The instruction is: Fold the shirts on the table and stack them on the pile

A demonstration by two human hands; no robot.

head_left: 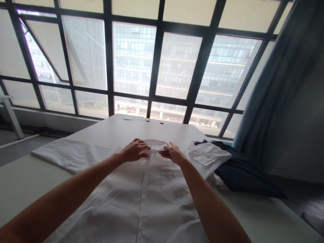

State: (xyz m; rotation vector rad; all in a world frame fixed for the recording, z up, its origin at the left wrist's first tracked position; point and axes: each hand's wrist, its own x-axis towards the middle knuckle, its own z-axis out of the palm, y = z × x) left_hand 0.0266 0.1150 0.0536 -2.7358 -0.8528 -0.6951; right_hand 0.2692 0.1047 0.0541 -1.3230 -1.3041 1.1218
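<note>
A white button-up shirt point(121, 189) lies front side up, its collar pointing away from me and its button strip running down the middle. Both my hands are at the collar point(157, 144). On its left side, my left hand point(135, 149) has thumb and fingers curled around the collar's edge. My right hand point(174, 153) pinches the collar's right side between thumb and fingers. One sleeve point(73, 152) stretches out to the left. The other sleeve's cuff end point(209, 153) rests on dark cloth at the right.
Dark navy clothing point(243, 172) is heaped at the right edge of the white table point(101, 130), with some white cloth under it. Thin white sheets point(131, 117) lie at the far edge near two dark round holes. Windows stand behind; a blue-grey curtain point(270, 94) hangs right.
</note>
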